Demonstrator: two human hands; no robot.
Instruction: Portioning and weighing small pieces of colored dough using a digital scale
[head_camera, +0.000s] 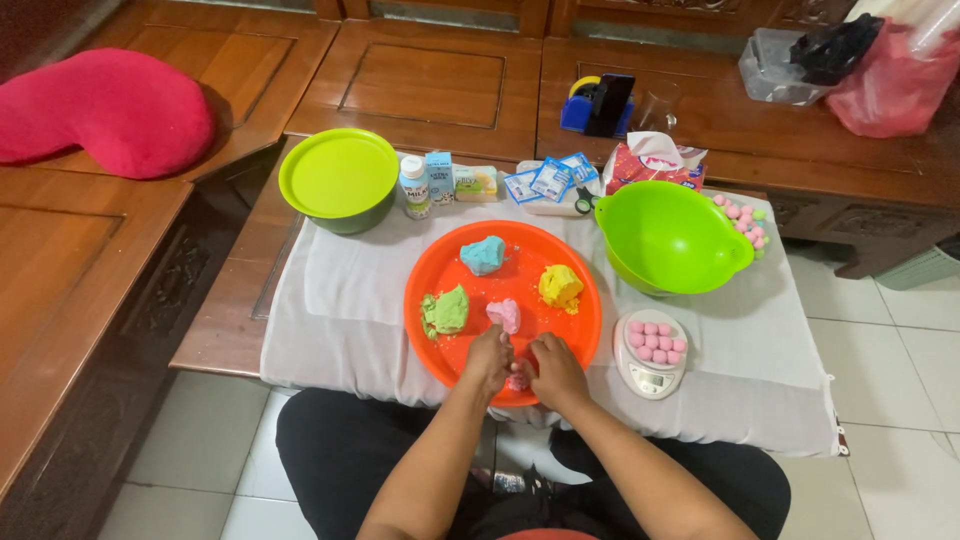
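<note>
A round orange tray (520, 250) lies on a white cloth and carries lumps of dough: blue (483, 255), yellow (560, 287), green (446, 311) and pink (504, 315). At the tray's near edge my left hand (489, 358) and my right hand (555, 372) are pressed together around a small pink piece of dough (518, 381), which shows only partly between the fingers. The larger pink lump sits just beyond my fingertips.
A small kitchen scale (650, 352) holding several pink balls stands right of the tray. Behind it are an open green bowl (668, 238), more small balls (745, 220), a lidded green bowl (339, 178), a bottle, small cartons, packets, scissors and a tissue pack. A red cushion (105, 110) lies at far left.
</note>
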